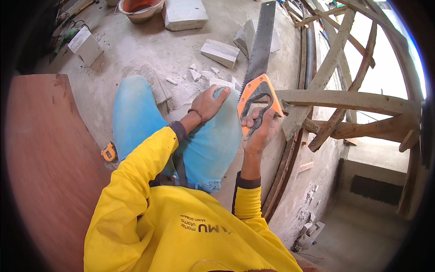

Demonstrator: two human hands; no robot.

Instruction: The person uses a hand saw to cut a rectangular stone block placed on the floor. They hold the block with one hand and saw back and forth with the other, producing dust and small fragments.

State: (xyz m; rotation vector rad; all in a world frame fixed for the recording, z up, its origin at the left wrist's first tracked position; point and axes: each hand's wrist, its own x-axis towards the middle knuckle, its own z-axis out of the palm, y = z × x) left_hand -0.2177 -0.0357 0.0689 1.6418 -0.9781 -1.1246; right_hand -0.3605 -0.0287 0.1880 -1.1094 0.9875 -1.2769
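My right hand (262,129) is closed round the handle of a handsaw (260,97). The saw has an orange and black grip, and its long toothed blade points up and away from me, raised beside my right knee. Bare, with a cord bracelet at the wrist, my left hand (208,103) lies over the inner side of that knee, thumb apart from the fingers; some fingertips are hidden. Just beyond the knee is a pale block piece (222,83), mostly covered by my leg and hand. White chips (195,74) lie on the floor near it.
Pale lightweight blocks (185,14) and cut pieces (220,52) lie ahead, with a bucket (140,10) behind. A tape measure (108,152) sits by a reddish-brown board (54,158) at left. Wooden poles (349,102) stand at right, beside a floor edge dropping to a lower level.
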